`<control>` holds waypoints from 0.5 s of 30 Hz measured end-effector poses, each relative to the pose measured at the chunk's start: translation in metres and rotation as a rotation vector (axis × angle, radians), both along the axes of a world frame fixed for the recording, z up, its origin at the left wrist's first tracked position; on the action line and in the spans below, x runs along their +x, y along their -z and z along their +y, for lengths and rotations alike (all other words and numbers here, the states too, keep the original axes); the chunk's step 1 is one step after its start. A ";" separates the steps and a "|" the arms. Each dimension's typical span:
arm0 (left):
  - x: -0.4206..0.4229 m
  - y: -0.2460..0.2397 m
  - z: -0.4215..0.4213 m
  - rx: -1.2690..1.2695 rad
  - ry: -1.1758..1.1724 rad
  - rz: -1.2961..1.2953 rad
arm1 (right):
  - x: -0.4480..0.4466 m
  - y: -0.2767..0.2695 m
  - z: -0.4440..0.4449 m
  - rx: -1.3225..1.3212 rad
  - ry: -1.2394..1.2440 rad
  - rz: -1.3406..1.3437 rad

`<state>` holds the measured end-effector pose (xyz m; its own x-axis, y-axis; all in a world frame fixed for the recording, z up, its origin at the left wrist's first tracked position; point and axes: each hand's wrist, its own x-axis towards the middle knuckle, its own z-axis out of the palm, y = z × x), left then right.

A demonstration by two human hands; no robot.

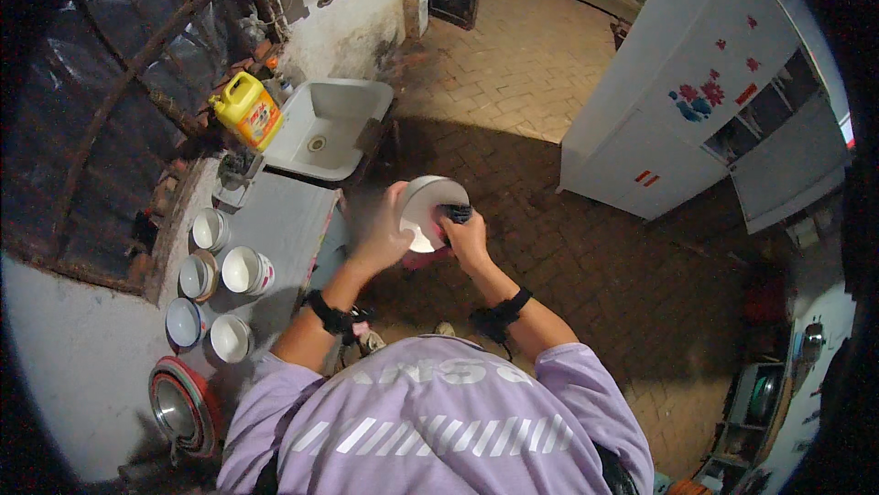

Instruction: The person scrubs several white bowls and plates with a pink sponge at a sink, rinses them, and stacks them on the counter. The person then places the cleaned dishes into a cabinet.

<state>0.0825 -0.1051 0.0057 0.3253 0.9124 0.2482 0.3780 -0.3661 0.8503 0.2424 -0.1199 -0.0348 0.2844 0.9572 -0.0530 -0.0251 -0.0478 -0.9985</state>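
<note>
In front of my chest, my left hand [384,230] grips the rim of a white bowl [422,210], tilted so that its inside shows. My right hand [467,234] holds a dark scrubbing pad or cloth [456,213] against the inner wall at the bowl's right side. Something pink shows under the bowl; what it is I cannot tell. Stacked bowls [242,270] stand to the left on a grey counter [281,210], among several other bowls and stacks.
Beyond the counter is a white sink [329,127], with a yellow detergent jug [248,110] beside it. Nested basins and colanders [180,409] lie at the lower left. A white cabinet [638,151] with an open door stands at the right on the brick floor [549,254].
</note>
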 end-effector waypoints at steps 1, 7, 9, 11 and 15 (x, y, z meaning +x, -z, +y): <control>-0.007 0.000 0.003 -0.155 0.047 -0.033 | 0.000 -0.001 0.000 0.154 0.053 -0.217; -0.002 -0.002 -0.001 0.315 -0.163 0.073 | -0.014 -0.008 0.005 -0.288 -0.023 0.527; -0.006 -0.007 -0.001 0.181 -0.113 0.258 | -0.006 -0.010 0.010 -0.266 -0.014 0.171; -0.013 -0.013 0.003 0.000 0.043 0.134 | -0.002 -0.012 0.012 0.028 0.055 -0.317; -0.013 -0.013 0.003 -0.038 -0.056 -0.084 | -0.011 -0.015 0.008 -0.084 0.015 0.169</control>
